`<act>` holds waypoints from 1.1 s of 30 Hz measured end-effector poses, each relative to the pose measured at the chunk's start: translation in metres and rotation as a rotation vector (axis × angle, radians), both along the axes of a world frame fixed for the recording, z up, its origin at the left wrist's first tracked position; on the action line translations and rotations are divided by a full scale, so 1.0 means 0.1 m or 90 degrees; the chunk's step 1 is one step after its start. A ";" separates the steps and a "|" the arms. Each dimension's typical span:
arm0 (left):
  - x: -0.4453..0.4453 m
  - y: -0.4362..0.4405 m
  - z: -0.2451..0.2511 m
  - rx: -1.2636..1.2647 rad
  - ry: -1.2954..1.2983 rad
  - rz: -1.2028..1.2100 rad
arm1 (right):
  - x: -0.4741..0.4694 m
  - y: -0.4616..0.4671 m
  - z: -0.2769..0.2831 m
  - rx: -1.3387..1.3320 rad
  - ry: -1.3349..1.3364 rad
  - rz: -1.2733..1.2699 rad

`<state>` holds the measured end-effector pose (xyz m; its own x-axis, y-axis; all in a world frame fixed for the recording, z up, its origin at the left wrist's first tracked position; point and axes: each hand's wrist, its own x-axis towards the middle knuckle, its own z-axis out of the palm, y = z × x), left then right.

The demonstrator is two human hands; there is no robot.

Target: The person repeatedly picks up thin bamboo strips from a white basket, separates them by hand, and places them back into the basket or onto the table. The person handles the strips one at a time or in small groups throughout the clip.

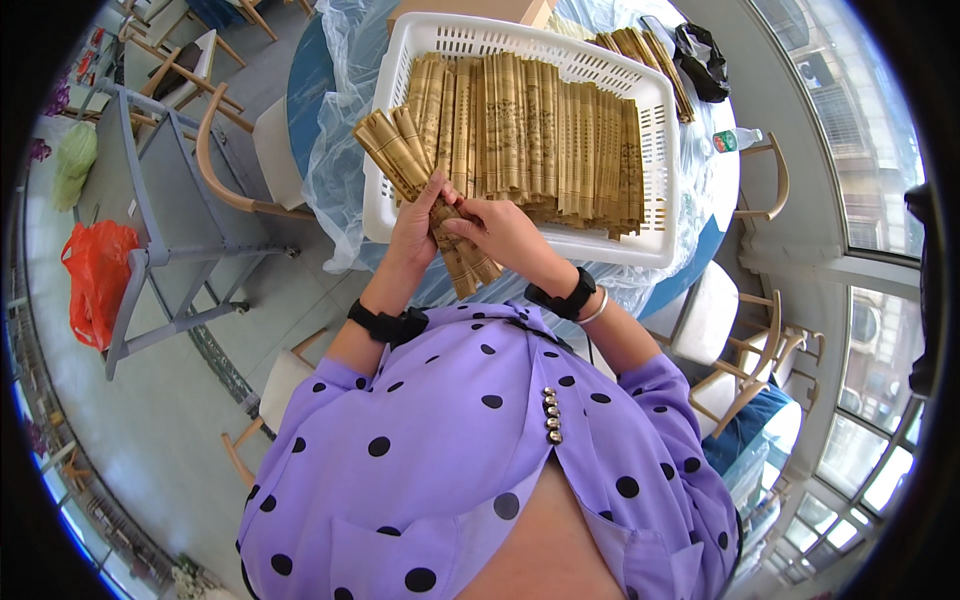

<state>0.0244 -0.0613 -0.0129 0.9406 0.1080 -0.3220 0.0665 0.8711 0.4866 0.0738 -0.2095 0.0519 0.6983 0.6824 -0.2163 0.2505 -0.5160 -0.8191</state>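
Note:
Several flat golden-brown printed packets (391,155), long and narrow, are fanned out in my left hand (417,225), whose fingers close around their middle. My right hand (504,234) meets it there, its thumb and fingers on the same packets near their lower half. The bundle slants over the near left corner of a white plastic basket (387,82) with slotted walls. Rows of similar packets (517,127) stand packed side by side in the basket. Which fingers of the right hand press on the packets is partly hidden.
Beneath the basket, a round blue table (306,97) is covered with clear plastic sheeting (337,187). More packets (660,67), a black plastic bag (702,64) and a bottle (736,139) lie beyond its right side. A cardboard box (480,9) touches the far side. Chairs and a grey cart (150,195) surround the table.

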 end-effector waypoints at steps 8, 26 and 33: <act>0.00 0.11 0.05 -0.026 -0.018 0.024 | 1.17 -0.13 -0.60 -0.395 -0.256 -0.144; -0.01 0.15 0.05 -0.024 -0.011 0.033 | 0.90 0.03 -0.71 -0.432 -0.350 -0.123; 0.05 0.11 0.03 0.059 0.041 0.072 | 0.06 0.08 0.06 -0.222 -0.481 0.006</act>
<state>0.0290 -0.0507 -0.0099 0.8983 0.2440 -0.3654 0.0049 0.8260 0.5637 0.0800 -0.2014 0.0579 0.7350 0.6693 0.1083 0.6741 -0.7042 -0.2227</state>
